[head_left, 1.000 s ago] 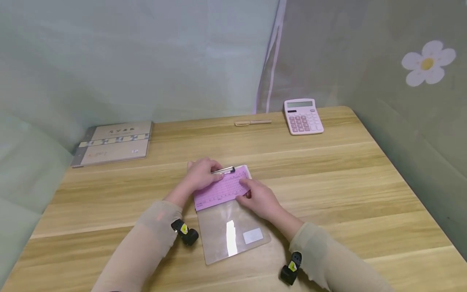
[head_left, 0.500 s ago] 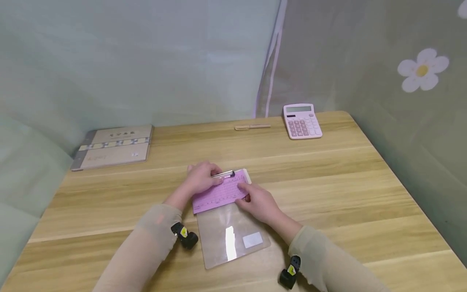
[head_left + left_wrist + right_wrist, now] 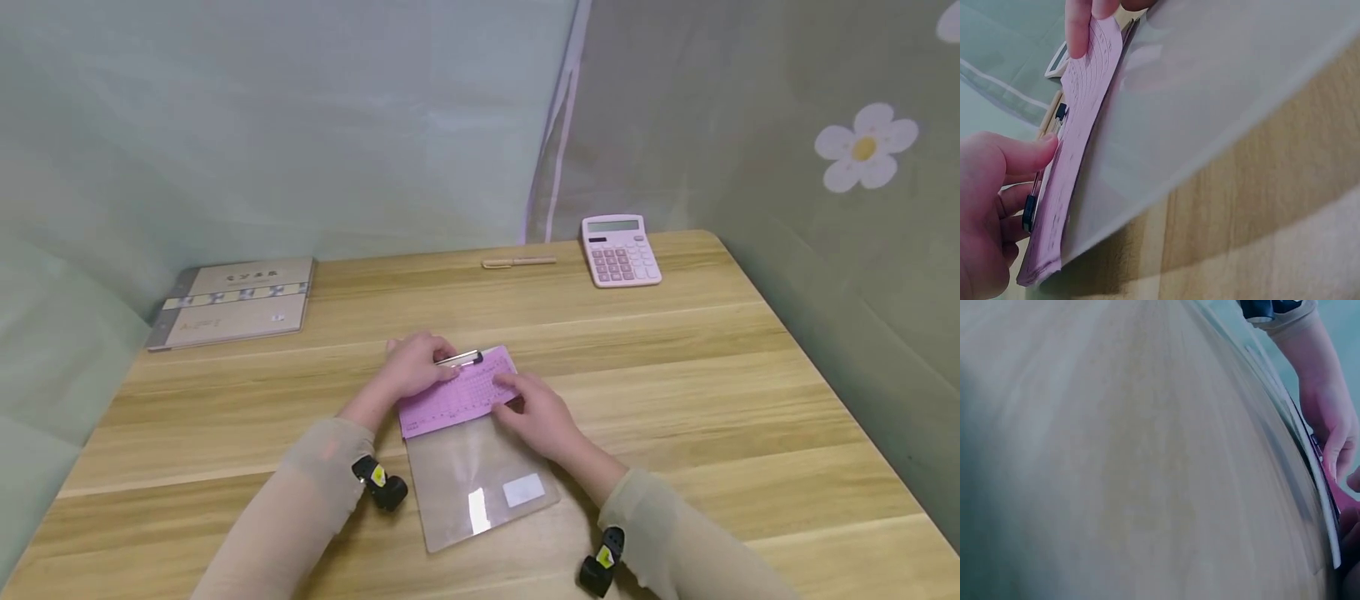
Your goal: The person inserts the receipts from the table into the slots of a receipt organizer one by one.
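Note:
A clear clipboard (image 3: 480,475) lies on the wooden table, slightly turned, its metal clip (image 3: 469,359) at the far end. Over its upper part lies a pink printed form pad (image 3: 457,398), its top edge at the clip. My left hand (image 3: 415,367) holds the clip end, thumb on the clip and fingers curled behind, as the left wrist view shows. With thumb and fingers my right hand (image 3: 542,418) pinches the pad's right edge. In the right wrist view the clipboard's edge (image 3: 1325,512) shows at far right; the pad is mostly hidden there.
At the back left of the table (image 3: 712,400) lies a beige album-like book (image 3: 240,302) with a patterned band. A pen (image 3: 519,262) and a pink calculator (image 3: 621,252) lie along the back edge. Fabric hangs behind and at the sides.
My right hand has shifted slightly right with the pad's edge. The pad now covers most of the white strip that showed along its upper right side. My left hand stays at the clip.

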A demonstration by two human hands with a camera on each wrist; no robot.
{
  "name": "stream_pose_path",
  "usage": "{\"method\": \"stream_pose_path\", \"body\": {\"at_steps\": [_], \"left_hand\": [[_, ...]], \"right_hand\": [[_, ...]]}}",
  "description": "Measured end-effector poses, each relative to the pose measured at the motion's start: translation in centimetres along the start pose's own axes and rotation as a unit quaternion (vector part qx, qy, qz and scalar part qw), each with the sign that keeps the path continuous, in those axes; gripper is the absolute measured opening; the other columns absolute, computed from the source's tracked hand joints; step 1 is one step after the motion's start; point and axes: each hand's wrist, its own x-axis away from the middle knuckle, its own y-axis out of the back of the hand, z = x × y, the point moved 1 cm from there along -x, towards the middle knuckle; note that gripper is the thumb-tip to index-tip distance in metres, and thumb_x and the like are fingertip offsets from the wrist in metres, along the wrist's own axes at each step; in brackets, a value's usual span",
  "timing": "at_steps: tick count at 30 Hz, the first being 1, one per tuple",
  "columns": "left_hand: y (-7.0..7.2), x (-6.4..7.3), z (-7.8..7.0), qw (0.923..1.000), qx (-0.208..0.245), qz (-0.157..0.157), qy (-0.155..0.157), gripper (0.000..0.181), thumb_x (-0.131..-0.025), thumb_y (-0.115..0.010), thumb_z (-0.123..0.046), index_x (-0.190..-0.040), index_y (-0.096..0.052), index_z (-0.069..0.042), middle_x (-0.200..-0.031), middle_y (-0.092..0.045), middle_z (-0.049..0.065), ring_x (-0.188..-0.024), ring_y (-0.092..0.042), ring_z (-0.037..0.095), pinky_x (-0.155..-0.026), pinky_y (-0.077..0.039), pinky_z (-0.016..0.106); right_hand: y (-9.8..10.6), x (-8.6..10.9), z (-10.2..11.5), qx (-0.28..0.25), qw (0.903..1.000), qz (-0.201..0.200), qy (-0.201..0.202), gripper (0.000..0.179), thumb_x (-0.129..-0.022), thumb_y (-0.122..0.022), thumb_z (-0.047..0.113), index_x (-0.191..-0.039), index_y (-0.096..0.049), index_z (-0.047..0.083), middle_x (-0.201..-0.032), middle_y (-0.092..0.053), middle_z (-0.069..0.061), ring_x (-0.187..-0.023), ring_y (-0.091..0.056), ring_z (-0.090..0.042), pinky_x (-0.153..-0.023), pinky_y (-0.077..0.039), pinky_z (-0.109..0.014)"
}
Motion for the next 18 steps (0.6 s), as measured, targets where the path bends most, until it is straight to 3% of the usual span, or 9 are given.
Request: {"method": "stream_pose_path", "body": {"at_steps": [10,18], "left_hand": [[0.11,0.06,-0.13,1.0,-0.005,-0.001,-0.003,0.028,-0.078,-0.073,-0.03,-0.101,-0.07,-0.014,-0.088,-0.062,-0.001,-0.085,-0.053,0.019,-0.082,-0.026,0.043],[-0.15,0.01,-0.16,0.9998,-0.021,-0.006,-0.003,0.03,-0.078,-0.073,-0.031,-0.103,-0.07,-0.014,-0.088,-0.061,-0.001,-0.083,-0.052,0.018,-0.082,-0.026,0.042]], "right_hand": [[-0.42,-0.19,0.36,0.061,0.9979,0.017,0.01,0.049,-0.082,-0.067,0.024,-0.126,-0.057,0.005,-0.108,-0.056,-0.008,-0.083,-0.053,-0.014,-0.073,-0.046,-0.031],[-0.42,-0.33,0.44,0.064,0.9976,0.024,-0.015,0.049,-0.082,-0.065,0.024,-0.126,-0.057,0.004,-0.106,-0.054,-0.007,-0.081,-0.052,-0.015,-0.072,-0.046,-0.031]]}}
